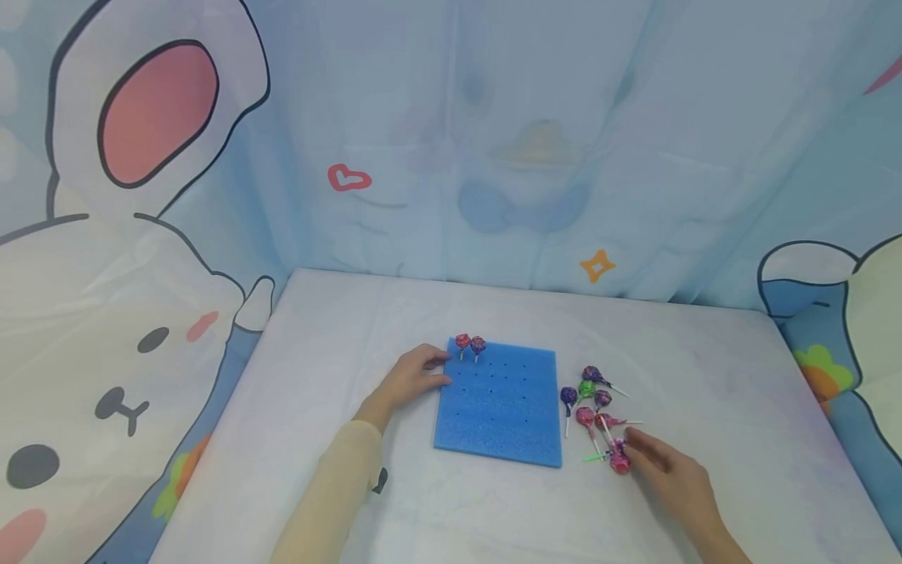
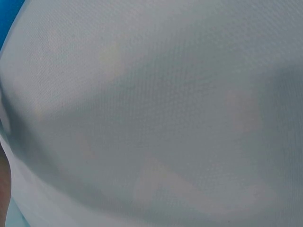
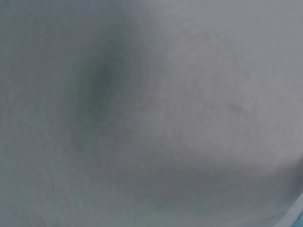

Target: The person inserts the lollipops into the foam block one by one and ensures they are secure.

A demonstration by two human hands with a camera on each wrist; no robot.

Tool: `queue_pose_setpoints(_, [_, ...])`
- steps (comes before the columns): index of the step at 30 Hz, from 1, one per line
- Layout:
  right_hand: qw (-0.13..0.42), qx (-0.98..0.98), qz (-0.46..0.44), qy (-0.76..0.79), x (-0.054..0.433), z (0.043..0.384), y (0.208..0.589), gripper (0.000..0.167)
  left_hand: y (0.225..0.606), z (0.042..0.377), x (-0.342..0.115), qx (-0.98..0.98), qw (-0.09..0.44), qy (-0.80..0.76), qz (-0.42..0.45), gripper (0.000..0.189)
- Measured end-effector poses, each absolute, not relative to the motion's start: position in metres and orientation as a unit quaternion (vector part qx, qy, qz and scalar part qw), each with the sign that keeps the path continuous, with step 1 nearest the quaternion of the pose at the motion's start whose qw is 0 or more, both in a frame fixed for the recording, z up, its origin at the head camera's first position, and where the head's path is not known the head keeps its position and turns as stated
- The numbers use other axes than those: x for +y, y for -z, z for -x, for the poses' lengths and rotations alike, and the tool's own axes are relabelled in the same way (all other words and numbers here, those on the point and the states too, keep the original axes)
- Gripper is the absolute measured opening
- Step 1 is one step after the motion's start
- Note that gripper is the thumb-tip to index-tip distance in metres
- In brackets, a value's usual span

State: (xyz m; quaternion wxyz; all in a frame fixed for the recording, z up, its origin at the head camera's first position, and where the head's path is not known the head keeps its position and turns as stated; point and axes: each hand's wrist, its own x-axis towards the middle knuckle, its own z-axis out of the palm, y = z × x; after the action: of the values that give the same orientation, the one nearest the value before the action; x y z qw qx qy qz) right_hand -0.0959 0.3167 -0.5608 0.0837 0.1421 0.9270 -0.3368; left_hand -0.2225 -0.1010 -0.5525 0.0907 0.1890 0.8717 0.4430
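Observation:
A blue foam board (image 1: 500,423) with small holes lies on the table in the head view. Two wrapped lollipops stand in its far left corner, a red one (image 1: 462,341) and a purple-pink one (image 1: 478,345). My left hand (image 1: 412,376) touches the board's left edge with thumb and fingers spread apart. To the right of the board lie several loose lollipops, including a green one (image 1: 586,388) and dark purple ones. My right hand (image 1: 672,478) has its fingertips at a pink-red lollipop (image 1: 620,460) at the pile's near end; whether they pinch it is unclear.
A white cloth covers the table (image 1: 338,329). Behind it hangs a light blue printed curtain (image 1: 423,219), with cartoon figures at both sides. Both wrist views show mostly blurred pale cloth; a blue corner of the board (image 2: 5,16) enters the left wrist view.

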Motion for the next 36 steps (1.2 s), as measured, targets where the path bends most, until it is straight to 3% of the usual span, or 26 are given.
queue_pose_setpoints(14, [0.080,0.938,-0.127,0.313,0.318,0.091,0.562,0.063,0.553,0.223,-0.100,0.873,0.084,-0.439,-0.193,0.042])
queue_pose_setpoints(22, [0.051,0.943,-0.118,0.306,0.316,0.091,0.562,0.057,0.552,0.222,-0.100,0.873,0.086,-0.442,-0.189,0.043])
queue_pose_setpoints(36, [0.051,0.936,-0.151,0.315,0.311,0.101,0.560,0.050,0.555,0.224,-0.100,0.875,0.090,-0.439,-0.186,0.044])
